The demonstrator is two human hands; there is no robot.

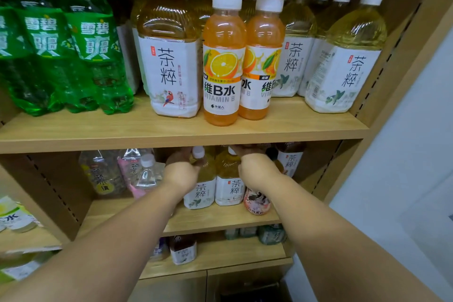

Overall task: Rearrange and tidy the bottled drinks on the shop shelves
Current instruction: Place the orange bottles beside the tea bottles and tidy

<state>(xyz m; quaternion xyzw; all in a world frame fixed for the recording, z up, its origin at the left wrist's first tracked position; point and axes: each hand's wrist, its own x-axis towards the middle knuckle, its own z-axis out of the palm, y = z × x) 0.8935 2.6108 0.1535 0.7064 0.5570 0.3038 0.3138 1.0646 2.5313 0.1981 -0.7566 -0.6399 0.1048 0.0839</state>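
Observation:
On the middle shelf (220, 222) two small yellow tea bottles with white labels stand side by side. My left hand (181, 171) grips the neck of the left tea bottle (202, 192), just under its white cap. My right hand (256, 169) curls over the top of the right tea bottle (229, 190); its fingertips lie in shadow under the upper shelf. A small pink-labelled bottle (256, 202) stands below my right wrist. A dark tea bottle (290, 158) stands further back on the right.
The upper shelf (171, 135) carries green soda bottles (90, 39), large tea bottles (169, 56) and two orange vitamin bottles (223, 61) at the front. Clear water bottles (147, 174) stand left of my hands. The lowest shelf holds more small bottles (183, 249). A white wall (404, 154) is right.

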